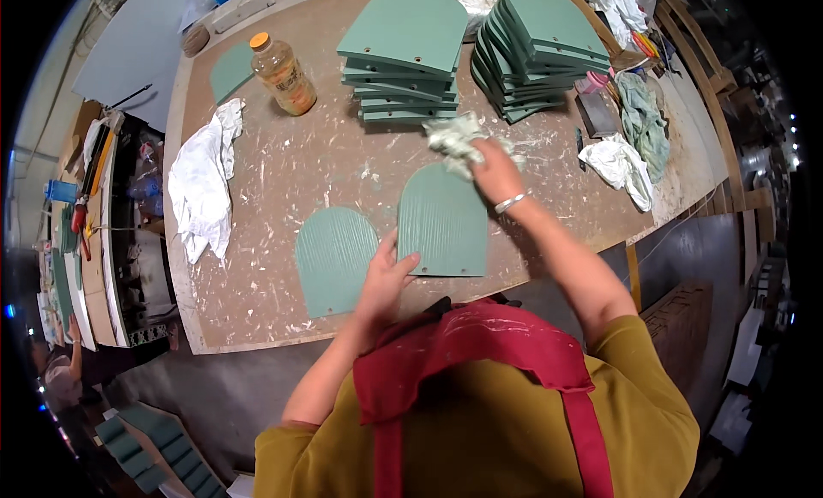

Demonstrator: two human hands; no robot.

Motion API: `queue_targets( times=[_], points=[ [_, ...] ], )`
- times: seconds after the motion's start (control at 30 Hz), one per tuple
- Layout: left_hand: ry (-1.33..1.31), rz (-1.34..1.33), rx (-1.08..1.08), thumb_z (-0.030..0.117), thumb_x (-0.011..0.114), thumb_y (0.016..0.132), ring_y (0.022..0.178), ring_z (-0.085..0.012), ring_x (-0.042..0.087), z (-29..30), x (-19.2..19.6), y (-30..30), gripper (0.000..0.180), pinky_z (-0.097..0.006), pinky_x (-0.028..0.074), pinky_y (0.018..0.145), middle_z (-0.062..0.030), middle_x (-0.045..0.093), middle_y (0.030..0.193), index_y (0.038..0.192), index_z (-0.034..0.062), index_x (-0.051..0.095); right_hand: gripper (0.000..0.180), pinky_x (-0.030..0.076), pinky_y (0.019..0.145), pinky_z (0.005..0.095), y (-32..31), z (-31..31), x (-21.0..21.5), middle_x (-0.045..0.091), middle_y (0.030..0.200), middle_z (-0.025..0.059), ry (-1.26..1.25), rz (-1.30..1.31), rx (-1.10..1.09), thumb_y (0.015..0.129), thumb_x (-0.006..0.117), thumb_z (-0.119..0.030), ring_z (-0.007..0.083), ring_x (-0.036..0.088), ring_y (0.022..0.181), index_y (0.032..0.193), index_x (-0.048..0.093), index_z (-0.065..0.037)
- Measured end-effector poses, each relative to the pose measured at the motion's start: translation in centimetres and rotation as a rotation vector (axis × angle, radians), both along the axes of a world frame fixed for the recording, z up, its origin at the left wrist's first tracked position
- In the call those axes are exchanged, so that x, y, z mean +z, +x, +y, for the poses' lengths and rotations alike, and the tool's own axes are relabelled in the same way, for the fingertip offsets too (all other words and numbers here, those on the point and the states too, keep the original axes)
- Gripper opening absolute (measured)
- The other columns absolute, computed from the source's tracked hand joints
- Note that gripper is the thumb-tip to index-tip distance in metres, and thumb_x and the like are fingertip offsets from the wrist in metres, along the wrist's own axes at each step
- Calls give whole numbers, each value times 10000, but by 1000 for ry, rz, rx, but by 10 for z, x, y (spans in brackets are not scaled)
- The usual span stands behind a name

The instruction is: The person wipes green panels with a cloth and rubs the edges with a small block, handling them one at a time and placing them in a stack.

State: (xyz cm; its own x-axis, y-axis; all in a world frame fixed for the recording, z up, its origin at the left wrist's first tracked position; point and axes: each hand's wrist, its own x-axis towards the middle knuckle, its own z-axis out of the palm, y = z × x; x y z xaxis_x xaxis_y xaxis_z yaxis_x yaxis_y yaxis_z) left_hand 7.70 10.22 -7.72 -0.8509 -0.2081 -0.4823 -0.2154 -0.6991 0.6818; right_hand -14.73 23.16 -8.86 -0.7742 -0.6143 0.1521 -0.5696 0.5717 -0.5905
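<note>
In front of me on the brown worktable (266, 284) lies a green arched panel (443, 219) with a ribbed face and small holes along its straight edge. My left hand (386, 279) grips that panel by its lower left edge, the thumb over the corner. A crumpled, stained whitish cloth (454, 138) is bunched in my right hand (497, 174), at the top right of the panel's curve. Just left of my left hand, a second ribbed green panel (336, 258) rests flat. What the cloth touches beneath my fingers is hidden.
Two stacks of green panels, a left stack (403, 35) and a right stack (549, 35), stand at the back. Nearby are an orange-capped bottle (287, 78), a white cloth (204, 181), another white cloth (619, 165), a greenish rag (643, 121) and a grey block (597, 117).
</note>
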Motion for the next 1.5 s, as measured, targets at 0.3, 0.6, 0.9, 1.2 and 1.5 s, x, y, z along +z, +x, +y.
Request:
queue_targets(
  times=[0.3, 0.6, 0.9, 1.2, 1.5],
  points=[
    [-173, -84, -93, 84, 480, 988, 1125, -240, 602, -8, -11, -7, 427, -381, 536, 939, -143, 557, 1277, 1391, -20, 387, 265, 493, 860, 457, 68, -21, 14, 603, 1053, 198, -92, 104, 202, 853, 560, -108, 398, 596, 976, 1105, 608, -44],
    [-264, 245, -57, 97, 454, 1003, 1142, -238, 593, -9, -1, -14, 399, -382, 510, 984, -146, 548, 1285, 1379, -22, 396, 274, 493, 876, 422, 113, 4, 67, 618, 1096, 202, 38, -116, 516, 856, 592, -94, 403, 602, 1012, 1122, 589, -29],
    [-792, 117, -75, 40, 557, 951, 1136, -227, 603, 9, 71, -29, 380, -307, 472, 935, -154, 624, 1242, 1320, -44, 517, 308, 483, 843, 328, -2, 122, 7, 673, 1040, 149, -441, -412, -439, 885, 667, -181, 243, 633, 956, 1135, 609, -11],
    [-1240, 311, -112, 23, 720, 796, 1129, -302, 602, 28, 32, -36, 304, -386, 464, 973, -150, 677, 1122, 1097, 34, 671, 263, 502, 761, 306, 70, 95, 117, 657, 920, 58, -667, -348, -266, 912, 654, -148, 157, 631, 849, 1127, 591, -9],
    [-1057, 264, -49, 52, 702, 862, 891, -144, 669, 27, 44, -54, 276, -285, 514, 805, -120, 730, 993, 1130, -11, 681, 209, 408, 812, 415, 49, 43, 86, 521, 931, 153, -388, 278, 21, 754, 596, -123, 356, 500, 887, 934, 586, -18]
  ],
)
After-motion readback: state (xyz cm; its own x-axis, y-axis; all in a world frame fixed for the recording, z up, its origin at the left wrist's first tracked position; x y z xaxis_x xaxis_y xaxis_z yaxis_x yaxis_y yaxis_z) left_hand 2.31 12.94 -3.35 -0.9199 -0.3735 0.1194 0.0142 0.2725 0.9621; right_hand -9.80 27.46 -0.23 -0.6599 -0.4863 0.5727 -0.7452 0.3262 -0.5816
